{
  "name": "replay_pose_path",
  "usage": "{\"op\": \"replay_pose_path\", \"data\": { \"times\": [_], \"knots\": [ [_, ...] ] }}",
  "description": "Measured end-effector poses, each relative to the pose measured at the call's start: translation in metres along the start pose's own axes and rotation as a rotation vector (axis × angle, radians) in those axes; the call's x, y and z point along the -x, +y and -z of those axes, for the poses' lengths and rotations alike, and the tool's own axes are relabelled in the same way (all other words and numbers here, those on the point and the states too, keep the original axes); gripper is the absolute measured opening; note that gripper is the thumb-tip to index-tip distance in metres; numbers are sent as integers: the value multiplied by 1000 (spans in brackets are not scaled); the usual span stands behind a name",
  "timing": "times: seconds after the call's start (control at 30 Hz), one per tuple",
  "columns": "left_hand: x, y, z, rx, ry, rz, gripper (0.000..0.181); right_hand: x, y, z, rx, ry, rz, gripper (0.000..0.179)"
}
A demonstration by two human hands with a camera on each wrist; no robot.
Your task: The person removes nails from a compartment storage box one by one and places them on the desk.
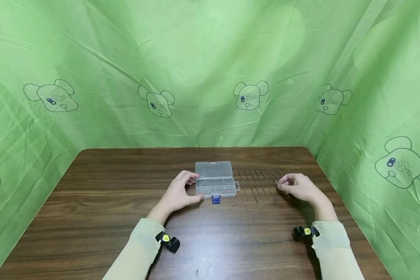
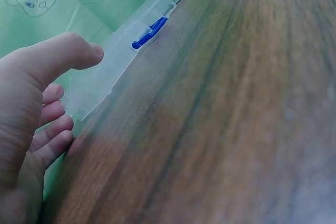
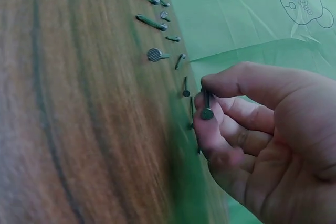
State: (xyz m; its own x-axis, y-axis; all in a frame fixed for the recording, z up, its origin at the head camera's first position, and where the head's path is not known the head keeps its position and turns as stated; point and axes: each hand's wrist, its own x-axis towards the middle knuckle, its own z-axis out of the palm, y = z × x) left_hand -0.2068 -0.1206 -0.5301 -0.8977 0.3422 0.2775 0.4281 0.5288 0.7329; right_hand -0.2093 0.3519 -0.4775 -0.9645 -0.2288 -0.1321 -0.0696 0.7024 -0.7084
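A clear plastic compartment box (image 1: 216, 187) stands with its lid (image 1: 213, 169) folded back and a blue latch (image 2: 149, 32) at its front. My left hand (image 1: 177, 194) holds the box at its left end, thumb at the front edge and fingers by the hinge side. Metal nails lie in two rows on the table right of the box, an upper row (image 1: 257, 175) and a lower row (image 1: 259, 194). Between thumb and fingertips my right hand (image 1: 300, 187) pinches one nail (image 3: 207, 111), its flat head facing the wrist camera. That hand is by the right end of the upper row.
Underneath is a brown wood-grain table (image 1: 91, 217). A green cloth (image 1: 196, 128) with printed bear heads hangs along its far edge and both sides. A clear hanging tab (image 1: 237, 185) sticks out from the box's right end toward the nails.
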Motion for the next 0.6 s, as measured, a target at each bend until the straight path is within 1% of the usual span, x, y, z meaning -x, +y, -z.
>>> {"op": "replay_pose_path", "data": {
  "times": [0.2, 0.3, 0.4, 0.6],
  "knots": [
    [0, -2, -1, 2, 3, -6, 69, 0, 3, -5, -156, -48, -19, 24],
    [0, -3, -1, 4, 8, -15, 68, -1, 3, -6, -202, -60, -20, 25],
    [0, -2, -1, 0, 10, -17, 67, -1, 4, -6, -223, -68, -13, 25],
    [0, -3, -1, -1, 8, -12, 67, -1, 3, -8, -212, -65, -6, 25]
  ]
}}
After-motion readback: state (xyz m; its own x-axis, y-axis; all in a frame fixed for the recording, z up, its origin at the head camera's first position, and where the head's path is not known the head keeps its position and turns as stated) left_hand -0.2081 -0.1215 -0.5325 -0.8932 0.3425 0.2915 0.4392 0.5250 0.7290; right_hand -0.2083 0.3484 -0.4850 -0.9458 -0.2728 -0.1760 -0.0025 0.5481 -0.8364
